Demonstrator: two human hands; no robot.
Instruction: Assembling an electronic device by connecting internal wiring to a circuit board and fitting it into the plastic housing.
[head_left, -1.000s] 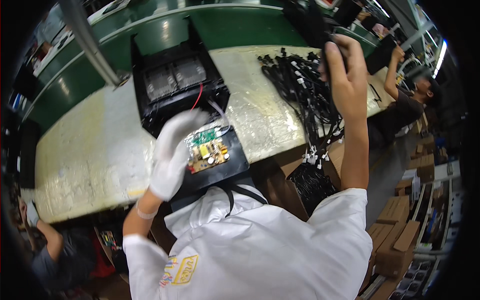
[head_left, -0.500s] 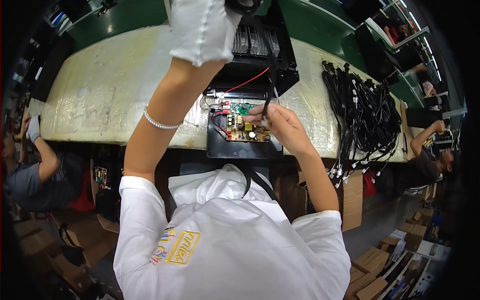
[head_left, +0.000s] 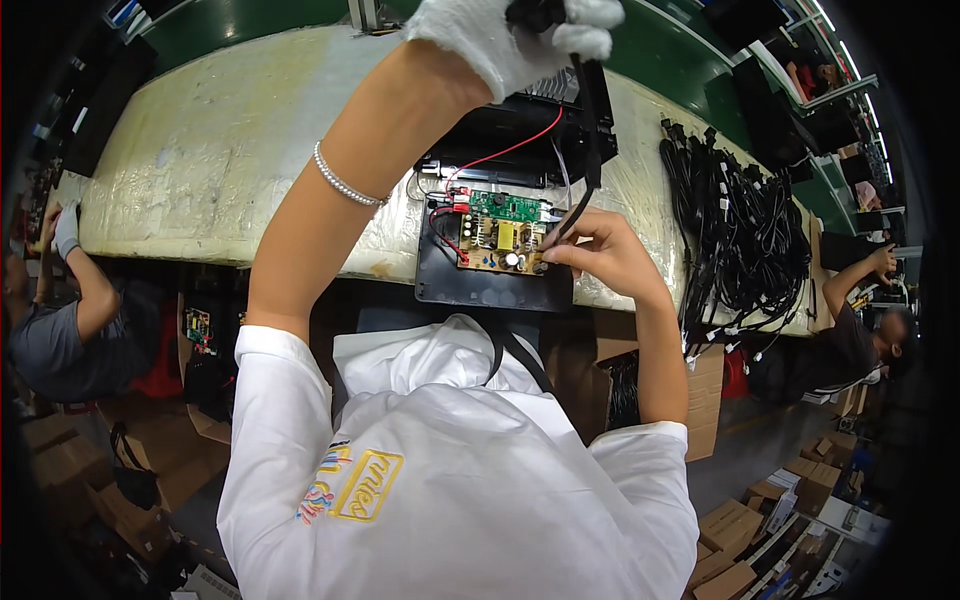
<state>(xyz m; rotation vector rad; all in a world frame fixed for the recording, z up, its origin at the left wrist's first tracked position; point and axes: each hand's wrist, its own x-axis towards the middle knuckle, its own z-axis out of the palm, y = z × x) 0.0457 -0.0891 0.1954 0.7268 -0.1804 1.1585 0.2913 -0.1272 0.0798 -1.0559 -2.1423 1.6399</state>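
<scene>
My left hand (head_left: pixel 520 45), in a white glove, is raised at the top and closed around the black plug-like end (head_left: pixel 535 14) of a black cable (head_left: pixel 592 140). The cable runs down to my bare right hand (head_left: pixel 612 258), whose thumb and fingers pinch its lower end. That hand is at the right edge of a circuit board (head_left: pixel 490 258) with green and tan sections. The board lies on a black panel (head_left: pixel 490 292). Behind it stands a black housing (head_left: pixel 500 135) with a metal heat sink, partly hidden by my left hand. A red wire (head_left: pixel 515 149) links housing and board.
A large pile of black cables (head_left: pixel 740 230) with white connectors lies on the film-covered table (head_left: pixel 220 190) to the right. Co-workers sit at the left (head_left: pixel 75 320) and right (head_left: pixel 850 320). Cardboard boxes (head_left: pixel 735 530) stand on the lower right.
My left hand has moved right with the cable's upper end, now over the housing's heat sink. The right hand has shifted slightly right, uncovering more of the board.
</scene>
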